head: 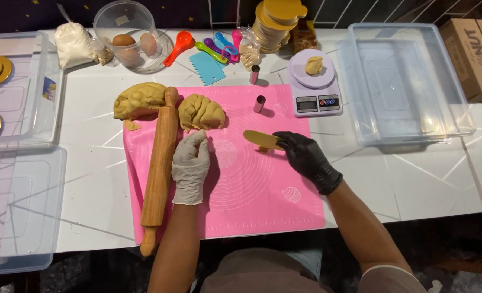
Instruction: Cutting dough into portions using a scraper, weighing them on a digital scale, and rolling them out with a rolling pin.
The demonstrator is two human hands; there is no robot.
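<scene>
A lump of tan dough (201, 112) sits at the top of a pink mat (252, 184), and the mat lies on a white worktop (414, 179) with thin grey lines. The left hand (190, 165), in a white glove, lies flat on the mat with its fingertips touching the near edge of that dough. The right hand (307, 156), in a black glove, pinches one end of a flat gold disc (262, 139) and holds it just over the mat. A long wooden rolling pin (159, 168) lies along the mat's left side, and a bigger dough lump (139, 100) rests left of its top end. Two small metal tubes (259, 103) stand near the mat's top edge. Behind them a little kitchen scale (313, 83) holds a bit of dough. A big clear tub (409, 81) sits to the right (a brown cardboard box (477, 54) is beside it, at the far right edge). More clear tubs (18, 163) are on the left.
</scene>
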